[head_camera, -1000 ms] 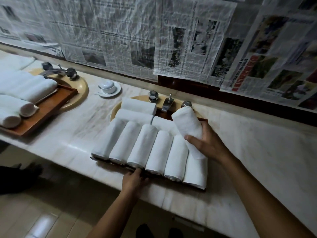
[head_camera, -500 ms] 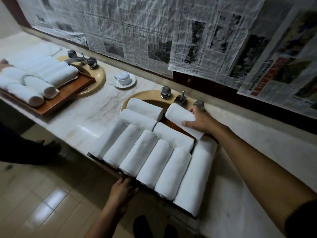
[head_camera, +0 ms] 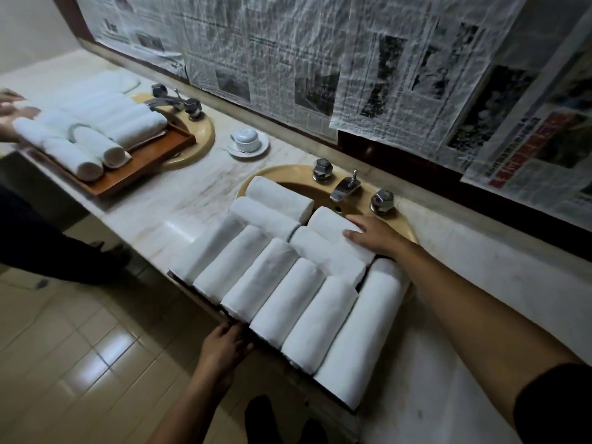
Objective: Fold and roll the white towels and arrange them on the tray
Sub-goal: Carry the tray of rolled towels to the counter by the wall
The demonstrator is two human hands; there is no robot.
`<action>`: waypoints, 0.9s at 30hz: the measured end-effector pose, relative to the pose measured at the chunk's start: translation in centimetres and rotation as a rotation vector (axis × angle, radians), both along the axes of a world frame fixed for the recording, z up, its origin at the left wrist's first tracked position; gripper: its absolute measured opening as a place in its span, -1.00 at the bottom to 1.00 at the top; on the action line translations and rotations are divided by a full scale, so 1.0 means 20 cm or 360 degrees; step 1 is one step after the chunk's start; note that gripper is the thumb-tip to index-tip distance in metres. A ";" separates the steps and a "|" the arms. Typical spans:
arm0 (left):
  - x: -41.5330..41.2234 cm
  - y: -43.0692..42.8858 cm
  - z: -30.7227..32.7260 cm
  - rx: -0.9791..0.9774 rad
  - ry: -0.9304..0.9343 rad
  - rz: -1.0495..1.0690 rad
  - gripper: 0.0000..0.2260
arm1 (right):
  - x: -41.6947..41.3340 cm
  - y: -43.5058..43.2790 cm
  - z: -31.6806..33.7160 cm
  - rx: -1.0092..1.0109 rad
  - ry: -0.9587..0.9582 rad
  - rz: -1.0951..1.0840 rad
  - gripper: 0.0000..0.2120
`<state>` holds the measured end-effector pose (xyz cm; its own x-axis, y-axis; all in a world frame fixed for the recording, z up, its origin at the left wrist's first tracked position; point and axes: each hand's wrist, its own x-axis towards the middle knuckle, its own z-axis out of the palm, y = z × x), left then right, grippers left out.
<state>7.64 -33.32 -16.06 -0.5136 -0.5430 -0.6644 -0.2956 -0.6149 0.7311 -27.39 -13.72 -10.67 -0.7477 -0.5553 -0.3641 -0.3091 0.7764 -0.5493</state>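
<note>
Right hand: the right hand (head_camera: 373, 235) lies flat on the back towel roll (head_camera: 331, 224). Its fingers are straight and a little spread. It holds nothing.
Left hand: the left hand (head_camera: 224, 342) holds the near edge of the tray (head_camera: 208, 307), with its fingers curled round the rim.
Tray: it is dark and lies on the counter (head_camera: 192, 206) and partly over the yellow sink (head_camera: 282, 173). Its near edge reaches the front of the counter.
Front row: 6 white front rolls (head_camera: 288, 299) lie side by side on the tray. They touch each other, and their ends point at the person.
Back rows: 4 rolls lie crosswise behind the front row. 2 left rolls (head_camera: 278, 195) are on one side and 2 are on the right. The roll under the right hand is the far one on the right.
Tap: a silver tap (head_camera: 344, 187) with 2 knobs beside it stands behind the towels.
Cup: a white cup (head_camera: 246, 141) sits on a saucer on the counter, between the 2 sinks.
Other tray: a brown tray (head_camera: 144, 163) with more rolls (head_camera: 96, 145) sits over a second sink on the left. Another person's hands (head_camera: 9, 107) are at its far end, but they are blurry.
Wall: newspaper sheets (head_camera: 320, 59) cover it.
</note>
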 end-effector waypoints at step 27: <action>-0.01 -0.01 0.02 -0.0015 -0.0122 0.0044 -0.62 | 0.96 0.49 0.01 -0.0755 0.0230 -0.1056 -0.59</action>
